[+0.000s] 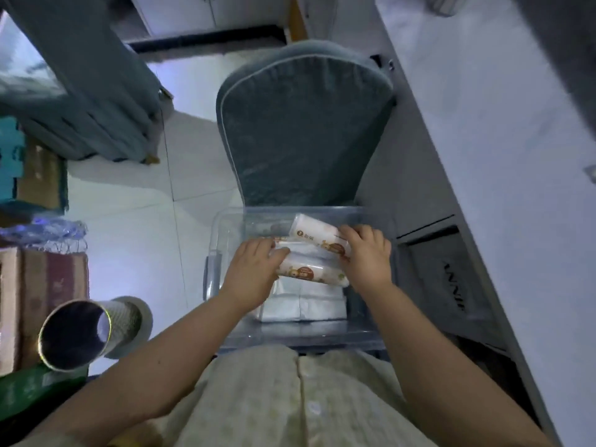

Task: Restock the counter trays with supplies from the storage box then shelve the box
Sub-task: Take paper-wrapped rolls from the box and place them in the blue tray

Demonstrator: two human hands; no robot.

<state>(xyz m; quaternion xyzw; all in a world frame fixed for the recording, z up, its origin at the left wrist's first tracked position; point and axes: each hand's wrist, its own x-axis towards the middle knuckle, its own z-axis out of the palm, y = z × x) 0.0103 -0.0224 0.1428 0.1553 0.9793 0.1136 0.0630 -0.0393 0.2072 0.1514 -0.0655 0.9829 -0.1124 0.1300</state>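
You're looking straight down into the clear storage box (225, 240), which sits on the chair seat in front of you, its far edge against the grey-blue chair back (300, 124). Both hands are inside the box.

Your left hand (254, 272) is wrapped round the left end of a tissue pack (309, 272), fingers curled over the top, thumb under. That pack lies across the middle of the box. It has an orange-brown round logo and small cartoon prints; text too small to read.

Your right hand (367, 256) is closed on the right end of a 2nd pack (319, 235), tilted, nearer the box's far right corner. It has a small round mark plus a couple of characters at the white end, unreadable, and the same orange print further along. The two packs touch approx. where your hands meet.

Under both, toward the box's near edge, is a stack of plain white packs (303, 304) with no visible print.

To the right, the white counter (483, 124) runs along the frame's right side. Below its edge, a grey bin (448, 285) carries dark lettering, seen sideways and blurry; can't make it out.

On the floor to the left are a metal cylinder (80, 333) lying open-end up and cardboard boxes (42, 179).
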